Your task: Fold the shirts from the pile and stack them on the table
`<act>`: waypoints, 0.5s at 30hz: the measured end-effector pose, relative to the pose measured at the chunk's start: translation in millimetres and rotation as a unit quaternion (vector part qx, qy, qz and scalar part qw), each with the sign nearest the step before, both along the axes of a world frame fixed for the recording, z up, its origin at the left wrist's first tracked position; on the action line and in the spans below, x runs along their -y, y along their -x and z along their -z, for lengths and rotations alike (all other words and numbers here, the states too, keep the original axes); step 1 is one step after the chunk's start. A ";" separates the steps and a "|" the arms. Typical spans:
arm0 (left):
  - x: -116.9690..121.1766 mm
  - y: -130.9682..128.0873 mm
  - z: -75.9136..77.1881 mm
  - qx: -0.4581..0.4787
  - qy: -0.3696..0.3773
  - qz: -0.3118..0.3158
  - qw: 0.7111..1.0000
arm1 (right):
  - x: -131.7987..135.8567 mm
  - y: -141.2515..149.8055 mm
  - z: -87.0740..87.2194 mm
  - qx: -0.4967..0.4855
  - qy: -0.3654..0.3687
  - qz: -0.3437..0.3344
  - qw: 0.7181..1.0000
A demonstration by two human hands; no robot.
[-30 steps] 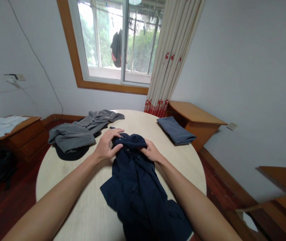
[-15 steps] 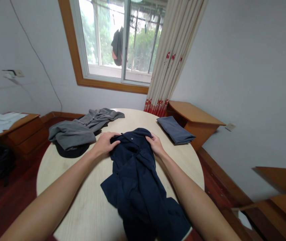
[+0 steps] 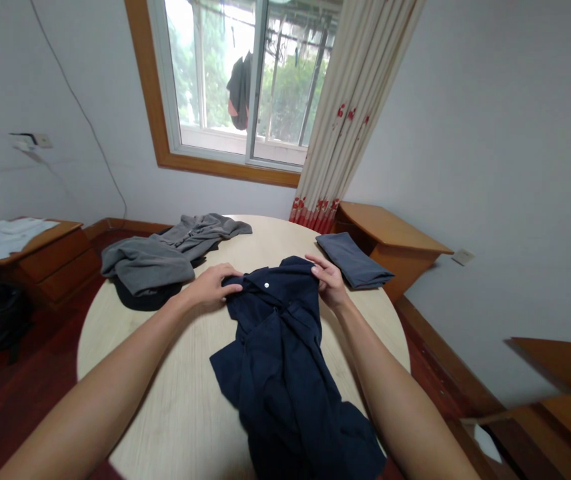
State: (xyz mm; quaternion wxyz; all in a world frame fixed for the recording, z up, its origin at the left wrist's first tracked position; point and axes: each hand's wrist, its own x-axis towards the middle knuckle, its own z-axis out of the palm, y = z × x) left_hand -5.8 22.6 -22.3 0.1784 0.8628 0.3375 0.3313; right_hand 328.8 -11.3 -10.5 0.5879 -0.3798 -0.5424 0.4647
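A crumpled navy garment (image 3: 285, 360) lies lengthwise on the round table, its near end reaching the table's front edge. One small pale button or snap (image 3: 266, 285) shows near its far edge; the folds hide what kind of garment it is. My left hand (image 3: 210, 285) pinches the far left corner between thumb and fingers. At the far right corner, my right hand (image 3: 330, 280) grips the cloth, with a finger stretched out above the edge. The cloth between both hands is spread fairly wide.
Heaped grey clothing (image 3: 165, 257) lies on the table's left side, over something black. A folded blue-grey cloth (image 3: 355, 260) rests at the right edge of the pale round table (image 3: 175, 400). Wooden furniture (image 3: 390, 230) stands behind it, beside the curtain (image 3: 350, 113).
My right hand has moved right and a little outward with its corner, so the garment's far edge is stretched wider. My left hand still holds the left corner.
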 end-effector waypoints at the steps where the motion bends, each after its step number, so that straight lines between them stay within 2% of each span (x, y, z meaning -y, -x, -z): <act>1: 0.6 0.5 -1.9 0.001 -0.008 -0.008 1.000 | -0.5 -5.0 -1.1 -0.009 -0.009 0.012 1.000; 5: 7.2 -0.8 -13.6 0.007 -0.092 -0.060 0.994 | -8.6 -22.1 3.8 0.023 -0.004 0.040 0.999; 8: 13.5 -3.7 -21.0 0.001 -0.161 -0.107 0.981 | -15.3 -22.0 17.3 0.124 0.035 -0.014 0.992; 11: 17.6 -4.5 -23.9 0.005 -0.197 -0.154 0.968 | -18.0 -14.6 31.7 0.241 0.050 -0.058 0.968; 13: 18.2 -3.2 -24.1 0.016 -0.214 -0.181 0.960 | -19.0 -11.7 38.7 0.316 0.022 -0.027 0.948; 15: 17.2 -1.0 -23.5 0.032 -0.228 -0.203 0.952 | -21.1 -12.9 43.6 0.368 -0.015 0.041 0.929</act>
